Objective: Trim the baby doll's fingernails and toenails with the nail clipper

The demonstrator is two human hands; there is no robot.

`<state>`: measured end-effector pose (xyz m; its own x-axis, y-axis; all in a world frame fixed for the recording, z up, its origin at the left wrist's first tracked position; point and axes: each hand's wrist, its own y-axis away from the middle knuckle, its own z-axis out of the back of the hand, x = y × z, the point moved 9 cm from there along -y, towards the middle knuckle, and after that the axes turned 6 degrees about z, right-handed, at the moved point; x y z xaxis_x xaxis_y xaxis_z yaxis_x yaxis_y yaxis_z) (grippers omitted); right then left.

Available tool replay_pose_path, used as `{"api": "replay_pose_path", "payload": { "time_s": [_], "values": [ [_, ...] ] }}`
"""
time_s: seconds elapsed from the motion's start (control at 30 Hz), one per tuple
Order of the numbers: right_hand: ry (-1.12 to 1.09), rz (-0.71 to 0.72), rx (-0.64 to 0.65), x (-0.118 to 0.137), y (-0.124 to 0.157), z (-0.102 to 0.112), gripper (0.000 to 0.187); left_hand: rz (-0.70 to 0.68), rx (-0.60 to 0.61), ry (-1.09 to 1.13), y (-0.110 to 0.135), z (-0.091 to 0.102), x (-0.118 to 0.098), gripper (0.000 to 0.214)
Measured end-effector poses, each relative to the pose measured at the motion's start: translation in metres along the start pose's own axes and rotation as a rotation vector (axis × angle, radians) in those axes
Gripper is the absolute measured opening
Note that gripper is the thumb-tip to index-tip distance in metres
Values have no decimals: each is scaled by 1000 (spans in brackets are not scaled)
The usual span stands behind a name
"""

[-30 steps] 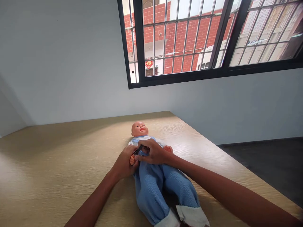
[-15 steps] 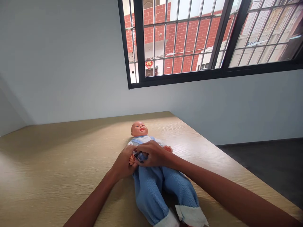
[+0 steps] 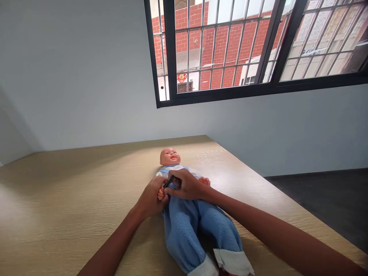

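Observation:
A baby doll [image 3: 184,218] lies on its back, head away from me, in a white top and blue trousers with white cuffs. My left hand [image 3: 152,195] is closed around the doll's arm, and the small doll hand [image 3: 161,194] pokes out between thumb and fingers. Over the doll's belly, my right hand [image 3: 185,184] pinches a small dark nail clipper [image 3: 169,181], its two arms spread in a V. The clipper's tip is at the doll's hand; whether they touch is hard to tell. My right fingers hide part of the clipper.
The doll rests on a light wooden table [image 3: 71,199], whose right edge slants down past my right forearm. A grey wall [image 3: 86,76] and a barred window [image 3: 221,94] with a black frame stand behind it. Dark floor [image 3: 322,191] shows at the right.
My right hand has shifted up slightly and its fingers have loosened. The clipper's arms now look wider apart. My left hand keeps its hold on the doll's arm.

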<state>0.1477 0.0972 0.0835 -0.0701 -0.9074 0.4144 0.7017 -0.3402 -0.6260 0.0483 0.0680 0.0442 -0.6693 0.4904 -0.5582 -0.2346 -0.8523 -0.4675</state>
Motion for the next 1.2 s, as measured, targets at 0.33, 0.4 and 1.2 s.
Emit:
{"api": "replay_pose_path", "payload": {
  "time_s": [0.33, 0.4, 1.2],
  "values": [
    [-72, -26, 20, -2, -1, -3, 29, -4, 3, 9, 0, 0, -1, 32],
    [-85, -34, 24, -3, -2, -3, 32, -6, 11, 10, 0, -1, -1, 34],
    [-41, -124, 66, -8, -4, -6, 25, -6, 3, 17, -1, 0, -5, 28]
  ]
}}
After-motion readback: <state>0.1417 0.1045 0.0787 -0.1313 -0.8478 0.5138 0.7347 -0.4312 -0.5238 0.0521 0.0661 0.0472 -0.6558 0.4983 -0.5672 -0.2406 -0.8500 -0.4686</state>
